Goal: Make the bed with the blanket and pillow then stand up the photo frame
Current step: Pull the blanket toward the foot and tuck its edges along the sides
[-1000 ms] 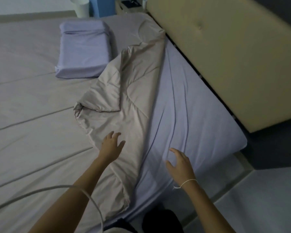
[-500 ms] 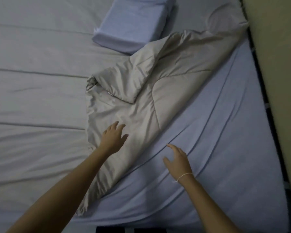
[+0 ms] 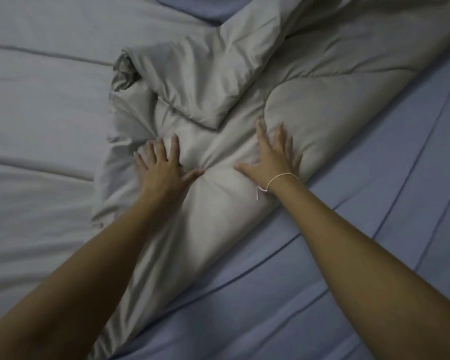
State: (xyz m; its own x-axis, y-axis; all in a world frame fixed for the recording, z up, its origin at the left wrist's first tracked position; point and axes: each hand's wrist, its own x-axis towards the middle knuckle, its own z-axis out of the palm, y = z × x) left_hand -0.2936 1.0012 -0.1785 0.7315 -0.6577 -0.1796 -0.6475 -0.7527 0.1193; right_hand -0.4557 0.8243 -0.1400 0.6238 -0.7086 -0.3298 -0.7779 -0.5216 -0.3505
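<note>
Lavender sheet (image 3: 322, 294) spreads smooth nearest us on the bed; beyond it, our left hand (image 3: 161, 170) and right hand (image 3: 270, 162) press flat, fingers splayed, gripping nothing, on the puffy, quilted grey blanket (image 3: 218, 100) bunched toward 12 o'clock.

light: dim, bluish | shadows: soft, in the blanket (image 3: 218, 105) folds | blur: fingers a bit fuzzy | edges: arms look stretched

Both palms press flat on the rumpled grey blanket (image 3: 218, 120) at frame centre, left hand (image 3: 161, 167) beside right hand (image 3: 270, 159), over the blue sheet (image 3: 322, 294).
</note>
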